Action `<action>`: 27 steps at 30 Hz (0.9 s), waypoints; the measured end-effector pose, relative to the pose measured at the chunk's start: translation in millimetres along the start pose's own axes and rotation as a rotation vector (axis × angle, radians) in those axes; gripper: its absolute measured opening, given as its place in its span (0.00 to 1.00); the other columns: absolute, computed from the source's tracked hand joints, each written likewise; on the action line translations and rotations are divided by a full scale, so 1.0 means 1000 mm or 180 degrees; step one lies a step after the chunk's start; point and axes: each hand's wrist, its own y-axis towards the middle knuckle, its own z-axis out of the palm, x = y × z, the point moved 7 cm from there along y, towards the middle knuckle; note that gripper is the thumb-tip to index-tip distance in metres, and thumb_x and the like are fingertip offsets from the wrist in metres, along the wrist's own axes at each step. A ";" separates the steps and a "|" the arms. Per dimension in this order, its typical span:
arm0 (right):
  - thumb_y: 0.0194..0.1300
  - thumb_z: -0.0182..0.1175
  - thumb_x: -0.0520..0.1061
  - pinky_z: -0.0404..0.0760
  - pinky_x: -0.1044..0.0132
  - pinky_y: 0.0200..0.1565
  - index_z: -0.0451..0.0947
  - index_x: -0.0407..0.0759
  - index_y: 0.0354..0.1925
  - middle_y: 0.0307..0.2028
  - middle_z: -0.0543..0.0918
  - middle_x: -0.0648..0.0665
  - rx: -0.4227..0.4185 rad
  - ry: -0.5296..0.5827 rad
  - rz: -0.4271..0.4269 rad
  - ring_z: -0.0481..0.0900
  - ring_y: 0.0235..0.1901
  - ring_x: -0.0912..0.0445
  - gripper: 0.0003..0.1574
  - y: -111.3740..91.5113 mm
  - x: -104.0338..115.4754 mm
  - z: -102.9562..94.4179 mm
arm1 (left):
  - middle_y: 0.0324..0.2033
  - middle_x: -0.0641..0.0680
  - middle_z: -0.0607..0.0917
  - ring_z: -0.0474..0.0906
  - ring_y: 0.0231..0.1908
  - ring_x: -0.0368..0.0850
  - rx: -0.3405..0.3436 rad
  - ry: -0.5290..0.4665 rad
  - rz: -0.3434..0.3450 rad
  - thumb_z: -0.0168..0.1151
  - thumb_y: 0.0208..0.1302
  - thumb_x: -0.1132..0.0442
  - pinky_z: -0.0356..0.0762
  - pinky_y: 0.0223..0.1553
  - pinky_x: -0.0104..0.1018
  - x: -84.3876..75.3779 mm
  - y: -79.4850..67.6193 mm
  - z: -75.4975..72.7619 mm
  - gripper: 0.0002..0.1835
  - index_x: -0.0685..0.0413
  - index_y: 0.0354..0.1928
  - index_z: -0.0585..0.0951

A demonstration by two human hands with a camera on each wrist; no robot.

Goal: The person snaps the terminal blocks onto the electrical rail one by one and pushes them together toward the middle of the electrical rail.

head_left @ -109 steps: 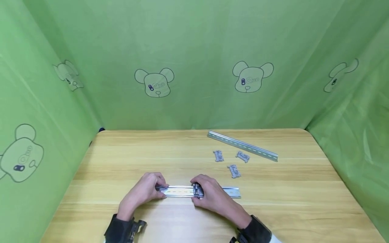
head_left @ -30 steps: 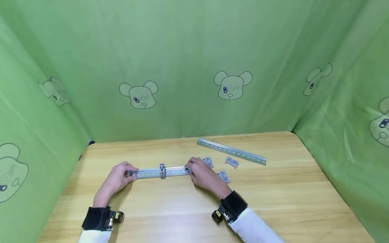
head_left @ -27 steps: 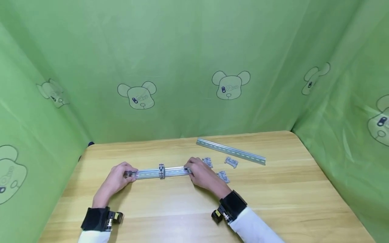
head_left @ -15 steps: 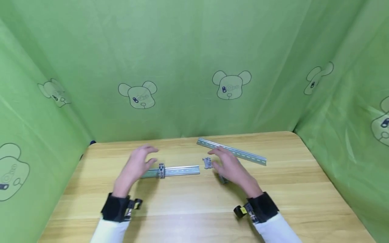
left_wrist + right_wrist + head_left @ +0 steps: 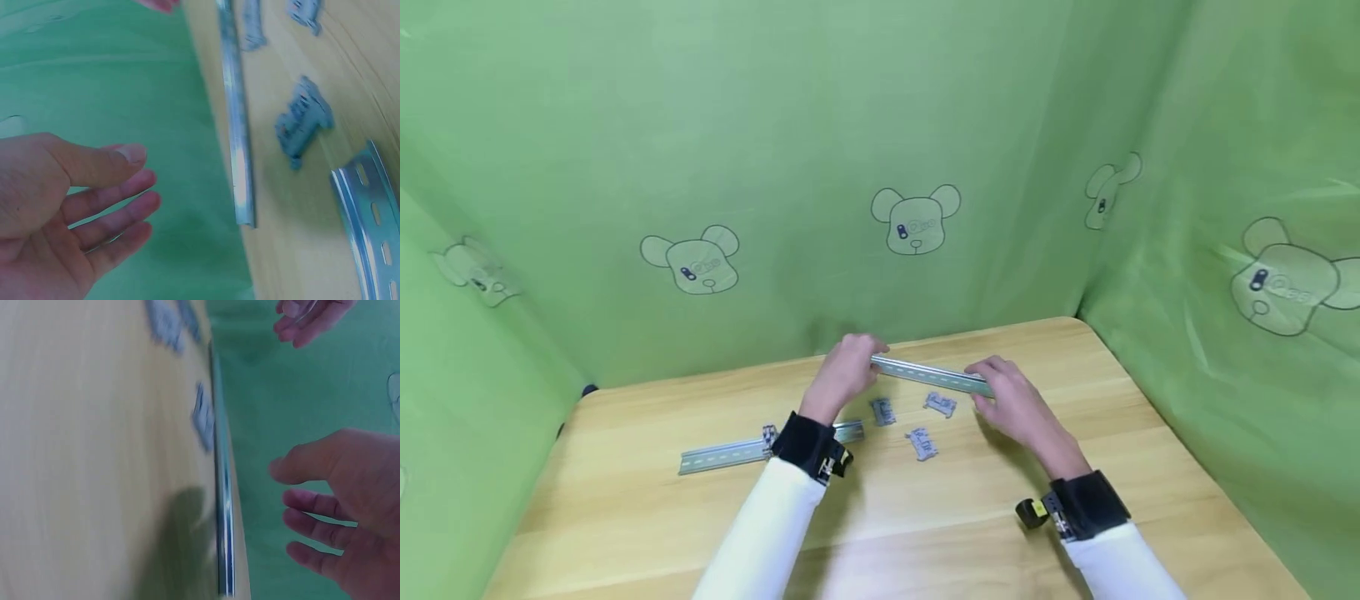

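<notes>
A slotted metal DIN rail (image 5: 925,377) lies slanting near the table's back edge. Over its left end hovers my left hand (image 5: 846,372), and over its right end my right hand (image 5: 1017,406). In the left wrist view the fingers (image 5: 115,219) are spread and apart from the rail. The right wrist view likewise has a gap between the thumb (image 5: 306,464) and the rail. A second DIN rail (image 5: 722,456) lies left, partly hidden by my left wrist, with terminal blocks (image 5: 769,437) clipped across it.
Three loose grey terminal blocks lie between the rails: one at left (image 5: 883,411), another terminal block (image 5: 940,404) under the back rail, and a third terminal block (image 5: 922,443) nearer me. A green curtain (image 5: 805,317) stands right behind the wooden table (image 5: 940,533).
Both hands have let go of the rail with the clipped terminal blocks and moved right and back to the other rail. The head view has turned right.
</notes>
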 end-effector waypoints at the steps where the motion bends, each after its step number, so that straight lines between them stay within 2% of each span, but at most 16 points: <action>1: 0.55 0.68 0.36 0.79 0.43 0.52 0.76 0.35 0.57 0.52 0.77 0.35 0.0007 -0.0073 -0.0013 0.73 0.52 0.41 0.29 0.001 -0.003 0.001 | 0.56 0.57 0.82 0.81 0.45 0.49 0.0025 0.0055 0.0003 0.64 0.55 0.76 0.83 0.42 0.36 0.004 0.002 0.002 0.26 0.55 0.57 0.82; 4: 0.54 0.68 0.36 0.79 0.44 0.52 0.76 0.34 0.58 0.53 0.76 0.34 0.0047 -0.0210 -0.0041 0.73 0.52 0.41 0.31 0.003 -0.012 0.006 | 0.57 0.57 0.80 0.76 0.54 0.52 0.0137 0.0286 0.0070 0.62 0.52 0.78 0.80 0.53 0.40 0.018 0.007 0.012 0.29 0.56 0.59 0.80; 6: 0.54 0.68 0.36 0.80 0.45 0.51 0.75 0.33 0.58 0.52 0.76 0.34 0.0120 -0.0177 -0.0029 0.73 0.50 0.42 0.32 0.003 -0.017 0.010 | 0.57 0.57 0.79 0.75 0.55 0.52 0.0208 0.0402 0.0112 0.63 0.53 0.77 0.77 0.57 0.42 0.028 0.008 0.020 0.29 0.56 0.60 0.79; 10: 0.55 0.66 0.35 0.82 0.49 0.48 0.74 0.29 0.59 0.50 0.76 0.34 0.0312 -0.0142 -0.0026 0.74 0.46 0.44 0.32 0.002 -0.025 0.020 | 0.55 0.58 0.79 0.75 0.54 0.52 0.0250 0.0515 0.0149 0.66 0.54 0.73 0.76 0.58 0.43 0.046 0.011 0.029 0.29 0.56 0.62 0.78; 14: 0.53 0.66 0.34 0.82 0.49 0.47 0.74 0.28 0.58 0.49 0.77 0.34 0.0404 -0.0198 0.0013 0.75 0.44 0.45 0.32 -0.002 -0.033 0.026 | 0.51 0.59 0.80 0.75 0.50 0.51 0.0406 0.0545 0.0293 0.67 0.57 0.69 0.78 0.55 0.42 0.049 0.015 0.037 0.24 0.56 0.58 0.80; 17: 0.50 0.66 0.33 0.82 0.49 0.48 0.75 0.29 0.57 0.48 0.78 0.35 0.0473 -0.0209 0.0030 0.76 0.44 0.45 0.33 -0.003 -0.036 0.030 | 0.49 0.58 0.81 0.76 0.48 0.50 0.0504 0.0594 0.0377 0.66 0.58 0.70 0.80 0.52 0.41 0.050 0.015 0.042 0.20 0.55 0.54 0.82; 22: 0.48 0.65 0.32 0.82 0.49 0.47 0.76 0.28 0.56 0.47 0.78 0.37 0.0631 -0.0193 0.0034 0.75 0.43 0.46 0.33 -0.003 -0.033 0.034 | 0.46 0.57 0.82 0.76 0.46 0.48 0.0437 0.0752 0.0484 0.66 0.54 0.74 0.80 0.50 0.39 0.054 0.016 0.052 0.19 0.53 0.48 0.84; 27: 0.45 0.64 0.30 0.83 0.52 0.44 0.79 0.30 0.50 0.42 0.78 0.40 0.0657 -0.0175 0.0007 0.75 0.38 0.49 0.28 0.002 -0.031 0.034 | 0.43 0.55 0.82 0.76 0.45 0.48 0.0322 0.0884 0.0563 0.66 0.51 0.77 0.79 0.51 0.39 0.056 0.019 0.053 0.18 0.52 0.44 0.86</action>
